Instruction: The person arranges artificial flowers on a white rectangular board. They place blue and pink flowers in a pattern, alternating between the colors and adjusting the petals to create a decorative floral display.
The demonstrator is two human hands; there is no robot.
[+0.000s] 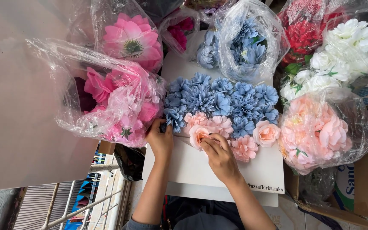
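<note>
- Near the white board's [201, 164] left edge, the left hand [160, 140] presses flat, fingers together, beside a blue flower [174, 118].
- Right hand [220, 155] pinches a peach rose [199, 134]; seating it seems the step, needing firm pressure.

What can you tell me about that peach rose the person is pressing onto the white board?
The peach rose looks like fabric, with layered petals curling around a tight centre. It lies face-up on the white board, at the lower left of the flower cluster, beside pale pink blooms. The right hand pinches its edge; the left hand rests just beside it.
</note>
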